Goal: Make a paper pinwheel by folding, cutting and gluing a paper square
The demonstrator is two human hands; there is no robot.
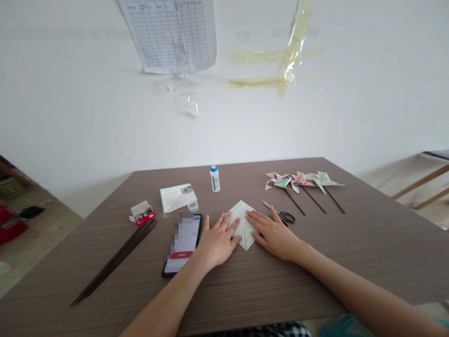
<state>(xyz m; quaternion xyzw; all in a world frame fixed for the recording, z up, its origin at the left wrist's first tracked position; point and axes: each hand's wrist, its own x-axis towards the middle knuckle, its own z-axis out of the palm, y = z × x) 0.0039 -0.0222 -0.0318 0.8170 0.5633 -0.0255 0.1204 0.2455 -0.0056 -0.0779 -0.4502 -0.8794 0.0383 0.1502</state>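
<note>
A square sheet of printed paper (242,225) lies on the table, turned with one corner towards me, and a crease or cut line runs up from its near corner. My left hand (218,241) rests flat on its left side, fingers spread. On the right edge lies my right hand (273,234), also flat, with its fingers stretched out. Just beyond the right hand is a pair of scissors (288,217) with black handles, partly hidden by that hand. A phone (182,245) with a lit screen lies left of my left hand.
Three paper pinwheels on brown sticks (315,199) lie at the back right. A white glue bottle (214,179) with a blue cap stands at the back. To the left are a paper stack (173,200), a small clear cup (192,206), an opened red-and-white box (143,215) and several dark sticks (114,262).
</note>
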